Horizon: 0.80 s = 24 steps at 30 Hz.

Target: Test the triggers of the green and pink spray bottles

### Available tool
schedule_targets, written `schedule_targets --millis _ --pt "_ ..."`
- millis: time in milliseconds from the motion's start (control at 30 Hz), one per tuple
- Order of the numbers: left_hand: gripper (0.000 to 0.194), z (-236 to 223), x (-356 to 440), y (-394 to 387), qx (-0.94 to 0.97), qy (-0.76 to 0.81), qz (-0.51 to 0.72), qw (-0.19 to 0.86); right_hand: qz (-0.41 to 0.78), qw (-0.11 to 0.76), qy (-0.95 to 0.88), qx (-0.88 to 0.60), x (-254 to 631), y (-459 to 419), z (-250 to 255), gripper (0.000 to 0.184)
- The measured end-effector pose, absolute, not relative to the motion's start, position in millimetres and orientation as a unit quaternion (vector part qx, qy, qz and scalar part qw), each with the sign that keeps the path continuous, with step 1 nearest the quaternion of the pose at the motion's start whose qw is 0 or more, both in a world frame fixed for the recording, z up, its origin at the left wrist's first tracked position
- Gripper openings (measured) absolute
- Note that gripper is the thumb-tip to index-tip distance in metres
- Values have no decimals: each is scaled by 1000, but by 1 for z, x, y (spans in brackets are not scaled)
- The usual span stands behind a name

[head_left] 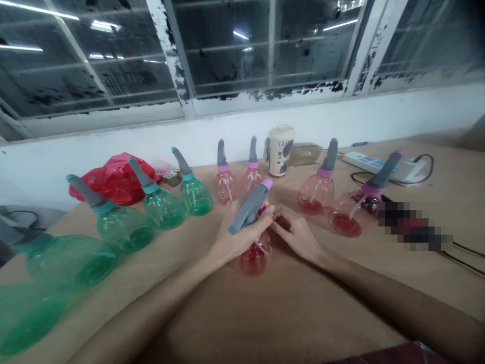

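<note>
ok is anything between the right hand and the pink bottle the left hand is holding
Partly: the thumb of the left hand lies across the upper part of the pink bottle, close to the right hand. No other object visibly stands between them.

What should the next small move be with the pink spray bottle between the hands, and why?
I'd suggest bringing the right hand onto the round body of the pink spray bottle to steady it. The left hand grips the bottle near its neck, while the right fingers sit curled beside that hand, leaving the lower body uncovered.
</note>
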State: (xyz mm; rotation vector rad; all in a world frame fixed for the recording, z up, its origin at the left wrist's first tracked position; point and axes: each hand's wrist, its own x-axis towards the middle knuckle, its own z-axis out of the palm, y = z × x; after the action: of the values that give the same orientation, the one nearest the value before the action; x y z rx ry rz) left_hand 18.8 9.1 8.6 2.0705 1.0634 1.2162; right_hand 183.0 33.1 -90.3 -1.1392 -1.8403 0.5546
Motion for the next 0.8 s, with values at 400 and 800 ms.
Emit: schedule_targets --millis 400,800 --pt "11 3 20 11 732 387 449 336 220 435 -746 -453 184 35 -92 23" --pt "34 5 17 11 759 345 400 379 220 447 -742 -449 183 35 -92 13"
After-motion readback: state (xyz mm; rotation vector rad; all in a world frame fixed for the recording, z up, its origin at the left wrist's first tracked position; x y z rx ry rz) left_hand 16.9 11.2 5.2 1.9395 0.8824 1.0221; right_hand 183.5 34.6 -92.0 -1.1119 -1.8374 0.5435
